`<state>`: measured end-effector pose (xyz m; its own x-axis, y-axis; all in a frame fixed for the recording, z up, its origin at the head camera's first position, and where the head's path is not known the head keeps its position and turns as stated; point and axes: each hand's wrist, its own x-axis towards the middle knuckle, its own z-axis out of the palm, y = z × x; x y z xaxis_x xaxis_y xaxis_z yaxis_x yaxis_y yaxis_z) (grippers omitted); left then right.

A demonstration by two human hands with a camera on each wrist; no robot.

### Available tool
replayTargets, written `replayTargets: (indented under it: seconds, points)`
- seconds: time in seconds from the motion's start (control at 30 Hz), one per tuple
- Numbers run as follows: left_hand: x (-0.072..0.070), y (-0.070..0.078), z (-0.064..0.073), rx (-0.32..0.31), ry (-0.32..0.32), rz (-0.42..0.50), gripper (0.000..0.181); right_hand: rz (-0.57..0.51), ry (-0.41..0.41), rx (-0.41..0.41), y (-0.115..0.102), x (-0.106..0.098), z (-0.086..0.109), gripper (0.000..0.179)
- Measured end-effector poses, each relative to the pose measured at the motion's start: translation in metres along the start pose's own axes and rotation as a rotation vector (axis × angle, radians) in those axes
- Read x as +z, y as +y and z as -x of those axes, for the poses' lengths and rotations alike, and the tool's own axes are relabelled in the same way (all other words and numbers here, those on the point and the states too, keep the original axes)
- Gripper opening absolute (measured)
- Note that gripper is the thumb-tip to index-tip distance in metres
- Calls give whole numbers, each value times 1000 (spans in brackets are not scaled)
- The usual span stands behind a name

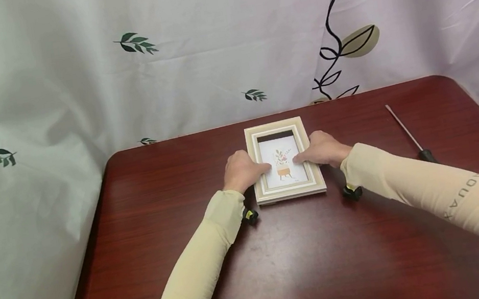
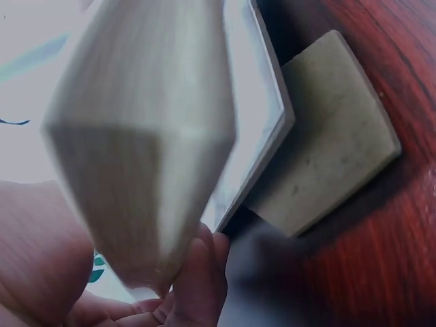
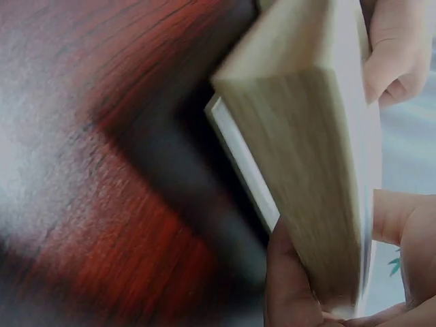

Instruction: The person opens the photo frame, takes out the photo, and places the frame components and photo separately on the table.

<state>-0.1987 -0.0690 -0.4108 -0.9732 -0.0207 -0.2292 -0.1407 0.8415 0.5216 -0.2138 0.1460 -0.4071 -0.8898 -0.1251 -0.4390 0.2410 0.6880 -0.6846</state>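
A cream picture frame [image 1: 291, 193] is held by both hands over the far middle of the table. Its front faces up, showing a card [image 1: 281, 168] with a plant-in-pot drawing. My left hand [image 1: 243, 171] grips the left side, thumb over the front; my right hand [image 1: 322, 150] grips the right side likewise. Fingers curl beneath the frame in both wrist views. Under it, the left wrist view shows a white panel [image 2: 255, 102] and a greenish-beige flat piece [image 2: 334, 143] jutting out at an angle. A panel edge [image 3: 242, 157] also stands out in the right wrist view.
A screwdriver [image 1: 405, 131] with a black handle lies on the dark red table [image 1: 312, 262] at the right. Behind the table hangs a white curtain [image 1: 189, 64] with leaf prints. Black straps with small devices sit at both wrists.
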Motion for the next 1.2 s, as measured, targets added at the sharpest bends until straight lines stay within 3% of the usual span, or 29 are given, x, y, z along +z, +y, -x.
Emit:
replayTargets:
  seconds: [0.2,0.57,0.73,0.83,0.97,1.2]
  points:
    - [-9,-5,0,8,-17,28,42,-77,-3,3,-8,-2,3,50]
    - [-38,-20,4,26,-78,191,44,-160,45,-107,-21,6,11,56]
    - [-51,-35,4,17,-68,196,48,-170,51,-227,-30,18,13,60]
    - [-60,-47,4,-1,-47,202,52,-209,13,-276,-38,28,13,63]
    - [-72,-61,6,-37,-25,186,54,-302,-75,-276,-49,40,13,67]
    - [-87,-81,5,-80,23,84,52,-321,-101,-300,-63,59,8,72]
